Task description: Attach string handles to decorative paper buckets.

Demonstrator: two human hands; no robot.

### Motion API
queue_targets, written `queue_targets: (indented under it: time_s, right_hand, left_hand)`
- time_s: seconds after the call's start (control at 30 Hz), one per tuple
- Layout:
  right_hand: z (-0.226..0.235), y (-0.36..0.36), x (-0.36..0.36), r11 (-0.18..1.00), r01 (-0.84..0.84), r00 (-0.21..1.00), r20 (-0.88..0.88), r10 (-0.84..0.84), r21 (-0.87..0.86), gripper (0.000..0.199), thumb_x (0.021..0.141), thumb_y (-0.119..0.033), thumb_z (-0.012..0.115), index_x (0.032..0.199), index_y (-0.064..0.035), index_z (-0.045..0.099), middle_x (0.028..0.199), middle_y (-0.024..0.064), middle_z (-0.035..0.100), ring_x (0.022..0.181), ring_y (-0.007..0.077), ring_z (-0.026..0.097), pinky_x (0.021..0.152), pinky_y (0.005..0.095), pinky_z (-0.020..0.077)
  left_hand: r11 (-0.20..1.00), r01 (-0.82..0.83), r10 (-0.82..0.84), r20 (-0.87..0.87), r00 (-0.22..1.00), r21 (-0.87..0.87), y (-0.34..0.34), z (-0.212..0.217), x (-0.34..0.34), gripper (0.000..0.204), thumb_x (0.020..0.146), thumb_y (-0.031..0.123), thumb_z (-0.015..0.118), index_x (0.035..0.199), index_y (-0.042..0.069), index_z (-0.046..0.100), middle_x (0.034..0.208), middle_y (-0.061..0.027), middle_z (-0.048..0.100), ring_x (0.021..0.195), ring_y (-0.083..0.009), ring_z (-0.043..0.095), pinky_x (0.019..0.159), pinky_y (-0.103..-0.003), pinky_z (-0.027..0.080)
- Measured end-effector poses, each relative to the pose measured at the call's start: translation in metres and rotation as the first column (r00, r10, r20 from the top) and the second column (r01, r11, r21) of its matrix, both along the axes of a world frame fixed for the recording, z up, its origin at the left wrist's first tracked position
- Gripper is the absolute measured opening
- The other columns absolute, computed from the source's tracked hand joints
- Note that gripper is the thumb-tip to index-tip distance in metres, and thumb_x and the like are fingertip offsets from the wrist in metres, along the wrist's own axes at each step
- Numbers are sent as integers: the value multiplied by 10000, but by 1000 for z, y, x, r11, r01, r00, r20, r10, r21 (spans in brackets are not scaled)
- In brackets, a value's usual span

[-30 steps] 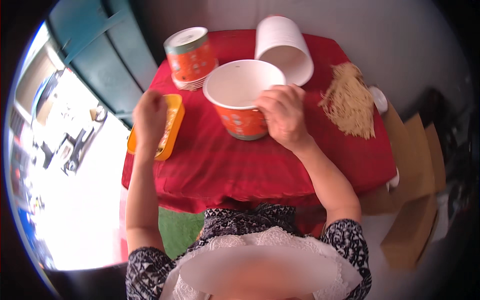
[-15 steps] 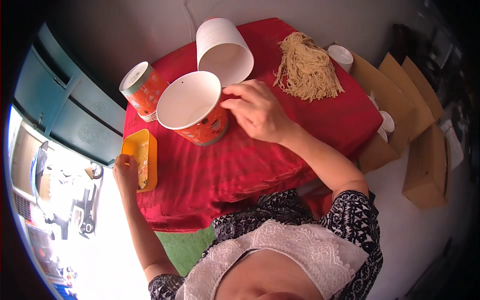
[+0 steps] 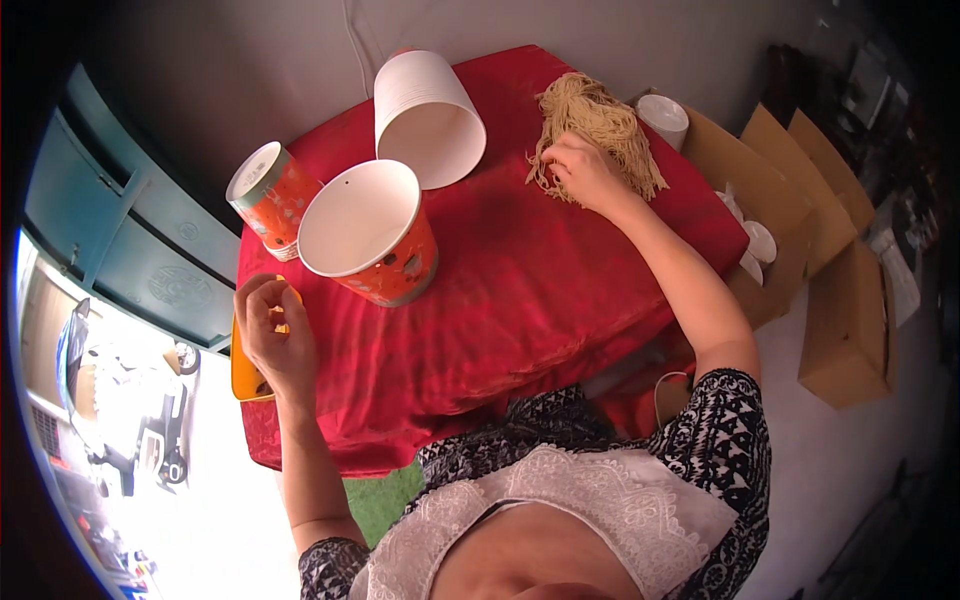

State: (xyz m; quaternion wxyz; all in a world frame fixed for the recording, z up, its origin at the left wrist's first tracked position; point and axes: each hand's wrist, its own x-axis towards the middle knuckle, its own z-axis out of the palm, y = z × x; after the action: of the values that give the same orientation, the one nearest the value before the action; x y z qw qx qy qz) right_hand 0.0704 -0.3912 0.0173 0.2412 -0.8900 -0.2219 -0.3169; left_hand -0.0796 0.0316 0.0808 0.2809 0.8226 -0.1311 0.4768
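My right hand (image 3: 590,175) reaches over the near left edge of a bundle of beige cords (image 3: 592,108), its fingertips pinched together among the loose strands. My left hand (image 3: 275,335) is raised over the yellow tray (image 3: 244,372), fingers curled and thumb against them; whatever they hold is too small to make out. The hand covers most of the tray. Between my hands stands an orange-printed paper bucket (image 3: 405,268), its white mouth tilted toward me and a small dark hole below its far rim. Neither hand touches it.
Behind the bucket, a white ribbed stack of buckets (image 3: 422,85) lies with its mouth toward me. An upside-down orange-printed stack (image 3: 282,205) leans at the left. Red cloth (image 3: 500,330) covers the table. Cardboard boxes (image 3: 850,350) stand at the right, a teal cabinet (image 3: 140,240) at the left.
My right hand has left the orange bucket's rim and moved right to the cord bundle. My left hand has lifted from inside the yellow tray and shifted slightly right.
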Motion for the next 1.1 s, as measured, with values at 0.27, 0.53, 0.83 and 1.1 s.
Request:
queue_targets:
  time_s: [0.27,0.53,0.83,1.1]
  right_hand:
    - [-1,7,49,959,8,1000,-22,-15,-284,99,891,-8,624,928,-42,710,1002,89,587,1000,277,597,869,412,510]
    - [2,7,45,981,-70,998,-8,69,-179,103,883,-78,656,789,-45,682,947,82,583,966,263,581,865,416,500]
    - [26,62,-40,976,-134,981,116,155,-174,101,864,-94,675,799,-45,616,796,103,584,845,300,580,792,424,443]
    - [44,115,-115,585,-346,566,-334,754,733,163,1003,-120,608,898,-6,661,813,37,693,713,84,618,652,242,505]
  left_hand:
    - [998,-32,34,-45,998,45,1,4,-17,83,878,-68,628,943,-16,622,1080,-113,636,797,-158,645,588,-247,513]
    - [946,-120,178,-172,969,300,-4,11,-19,385,801,-7,725,1160,31,591,1379,-186,488,1233,-379,553,960,-449,515]
    - [882,127,7,-282,959,454,-12,17,9,382,773,79,796,1097,56,594,1493,-219,417,1421,-444,353,1132,-536,358]
    - [930,151,-69,-243,968,336,-22,17,-14,255,786,38,777,996,23,634,1407,-204,499,1337,-425,447,1058,-515,426]
